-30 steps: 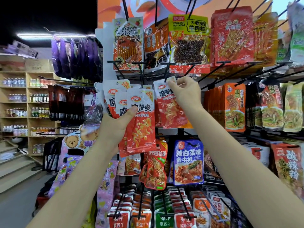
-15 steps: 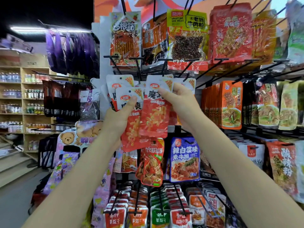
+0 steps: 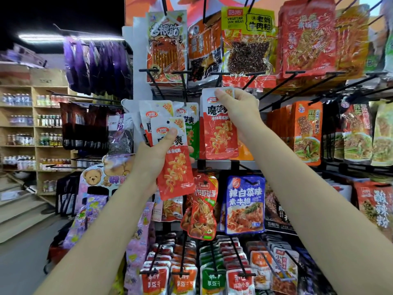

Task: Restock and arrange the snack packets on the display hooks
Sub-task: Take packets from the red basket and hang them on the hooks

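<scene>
Two hands work at the middle row of the rack. The right hand pinches the white top edge of one red packet, thumb in front and fingers behind, and holds it high, just under a black hook. Half a second earlier this packet sat lower and further left, overlapping the bundle; it is now clear of it and level with the hooks. Whether its hang hole is over the prong cannot be told, since the fingers cover that area.

The left hand grips a fanned bundle of similar red packets, with one green, the thumb pressed across the front packet. The bundle is lower than one second ago and stands apart from the raised packet.

Judgement: one packet has been separated from stock and presented to its hook; threading it on is the step in hand. The bundle remains to be hung. Risk: the hole missing the prong behind the fingers.
</scene>
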Tool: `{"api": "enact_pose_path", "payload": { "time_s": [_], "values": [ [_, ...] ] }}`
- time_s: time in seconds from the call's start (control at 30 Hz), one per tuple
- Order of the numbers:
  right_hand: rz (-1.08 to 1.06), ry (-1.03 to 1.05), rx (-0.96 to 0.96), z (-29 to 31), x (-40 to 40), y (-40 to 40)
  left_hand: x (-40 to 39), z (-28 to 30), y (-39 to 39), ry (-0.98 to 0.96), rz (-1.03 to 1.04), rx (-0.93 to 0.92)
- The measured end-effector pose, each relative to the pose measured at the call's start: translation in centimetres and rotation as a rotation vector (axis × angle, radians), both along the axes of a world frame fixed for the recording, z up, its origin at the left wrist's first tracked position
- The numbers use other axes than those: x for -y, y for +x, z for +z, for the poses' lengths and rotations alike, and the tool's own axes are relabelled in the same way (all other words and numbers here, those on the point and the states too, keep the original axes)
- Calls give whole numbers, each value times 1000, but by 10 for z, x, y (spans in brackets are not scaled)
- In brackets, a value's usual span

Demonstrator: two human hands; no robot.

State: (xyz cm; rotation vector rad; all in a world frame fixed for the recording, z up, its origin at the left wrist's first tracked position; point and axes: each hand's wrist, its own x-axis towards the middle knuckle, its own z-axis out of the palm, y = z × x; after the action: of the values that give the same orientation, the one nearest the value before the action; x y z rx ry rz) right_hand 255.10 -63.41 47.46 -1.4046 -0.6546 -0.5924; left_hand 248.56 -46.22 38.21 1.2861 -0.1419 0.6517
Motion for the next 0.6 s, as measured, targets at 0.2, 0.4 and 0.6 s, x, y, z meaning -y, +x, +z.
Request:
{"api": "enact_pose_path", "payload": {
  "time_s": [0.2,0.4,0.6],
  "values": [
    [-64,-28,61,4,0,-5,-4,-4,12,19,38,-29],
    [-85,-78,97,6,-1,-1,-2,-1,-2,49,-15,-18],
    [-130,-101,96,7,1,0,0,0,-5,63,-34,-12]
  ]
}}
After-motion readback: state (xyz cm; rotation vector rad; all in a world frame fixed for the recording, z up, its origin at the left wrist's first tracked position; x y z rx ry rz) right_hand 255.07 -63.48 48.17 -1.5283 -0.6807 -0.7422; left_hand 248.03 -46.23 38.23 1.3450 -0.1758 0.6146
